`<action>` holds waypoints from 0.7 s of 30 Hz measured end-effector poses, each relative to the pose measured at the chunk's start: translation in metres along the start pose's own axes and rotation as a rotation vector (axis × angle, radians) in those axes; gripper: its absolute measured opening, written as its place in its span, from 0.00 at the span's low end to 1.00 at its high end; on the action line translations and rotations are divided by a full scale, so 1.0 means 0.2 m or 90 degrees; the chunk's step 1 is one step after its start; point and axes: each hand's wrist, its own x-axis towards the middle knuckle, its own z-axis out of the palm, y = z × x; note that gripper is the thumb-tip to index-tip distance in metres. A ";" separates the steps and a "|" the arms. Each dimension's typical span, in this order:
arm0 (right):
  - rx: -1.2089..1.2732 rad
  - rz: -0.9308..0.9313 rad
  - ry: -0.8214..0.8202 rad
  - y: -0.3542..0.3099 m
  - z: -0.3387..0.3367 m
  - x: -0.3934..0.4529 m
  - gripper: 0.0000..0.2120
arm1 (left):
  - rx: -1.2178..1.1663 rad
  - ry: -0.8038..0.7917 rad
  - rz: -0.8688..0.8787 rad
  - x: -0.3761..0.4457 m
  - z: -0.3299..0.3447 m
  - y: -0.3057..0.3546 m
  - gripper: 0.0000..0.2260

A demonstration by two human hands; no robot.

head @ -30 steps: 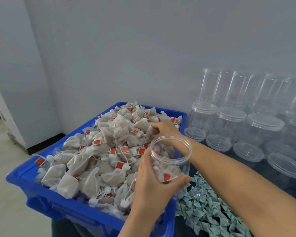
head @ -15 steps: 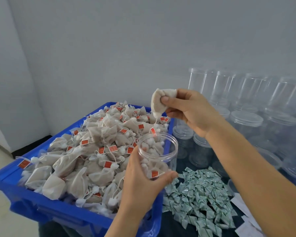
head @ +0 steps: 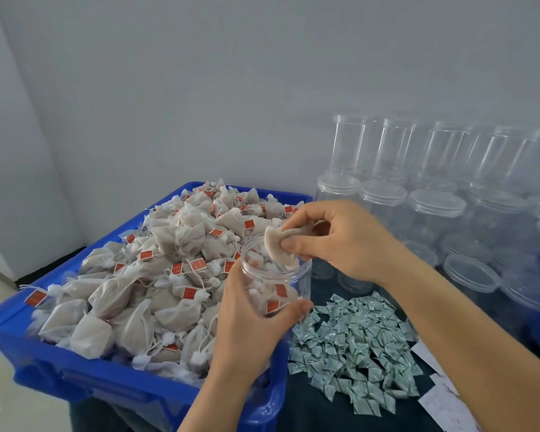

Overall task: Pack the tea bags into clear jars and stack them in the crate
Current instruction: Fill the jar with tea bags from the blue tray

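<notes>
My left hand (head: 250,319) grips an open clear jar (head: 303,277) over the right side of a blue bin (head: 75,374). Several tea bags with red tags lie inside the jar. My right hand (head: 343,241) pinches one beige tea bag (head: 279,244) at the jar's mouth, its lower end dipping past the rim. The bin is heaped with a pile of tea bags (head: 169,269), beige with red tags and white strings.
A heap of small green-and-white sachets (head: 353,347) lies on the dark table to the right of the bin. Several empty clear jars with lids (head: 434,207) are stacked against the wall at the right. White paper slips (head: 440,400) lie at the lower right.
My right hand lifted a tea bag out of the pile, then brought it down to the jar's mouth. My left hand has kept hold of the jar.
</notes>
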 end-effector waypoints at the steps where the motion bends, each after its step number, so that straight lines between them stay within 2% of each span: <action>1: -0.070 -0.008 -0.022 -0.01 -0.01 0.01 0.04 | 0.000 -0.001 -0.002 0.00 0.00 0.00 0.42; 5: -0.268 -0.027 -0.149 -0.09 -0.03 0.07 0.06 | 0.014 -0.006 -0.005 -0.01 0.00 0.01 0.45; 9: -0.475 -0.034 -0.300 -0.15 0.01 0.16 0.02 | 0.010 -0.020 -0.022 -0.01 0.01 0.01 0.50; 13: -0.641 -0.035 -0.395 -0.13 0.12 0.22 0.09 | 0.030 -0.033 -0.010 -0.01 0.01 0.01 0.47; 17: -0.687 0.000 -0.485 -0.12 0.16 0.25 0.11 | 0.052 -0.025 0.004 -0.02 0.01 0.01 0.48; 21: -0.594 0.021 -0.554 -0.15 0.10 0.27 0.15 | 0.028 -0.024 0.003 -0.02 0.01 0.02 0.47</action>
